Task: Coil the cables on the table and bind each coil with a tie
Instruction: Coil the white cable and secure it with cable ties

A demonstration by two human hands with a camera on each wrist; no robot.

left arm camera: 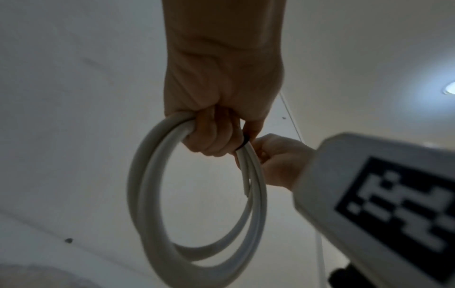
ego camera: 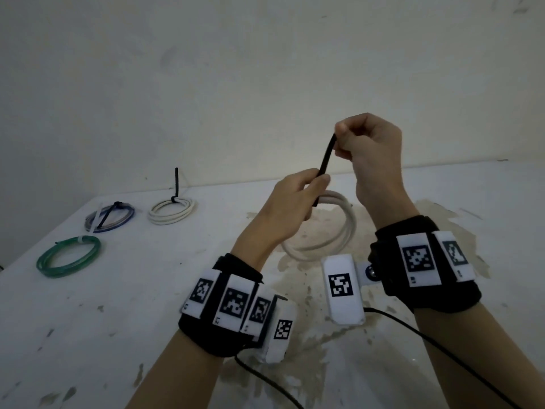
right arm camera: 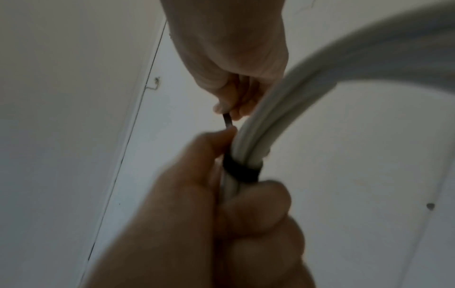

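White cable coil (ego camera: 330, 228) hangs in my left hand (ego camera: 290, 208), held up over the table's (ego camera: 147, 305) middle, fingers clenched round its bundled turns beside the black tie (ego camera: 326, 163). My right hand (ego camera: 373, 149) pinches the tie's tail. The coil looks springy and light; I'd grip at the band. Three bound coils sit toward the table's left edge, well apart.

The head view looks forward and down from above and behind both wrists, over the desk (ego camera: 88, 305) to the far wall. The left wrist view looks up from close under the left hand (left arm camera: 219, 101), toward the ceiling. The right wrist view looks up along the right hand (right arm camera: 234, 64), very near. All three views share the white coil (ego camera: 339, 231) and black tie (ego camera: 326, 160) between the hands.
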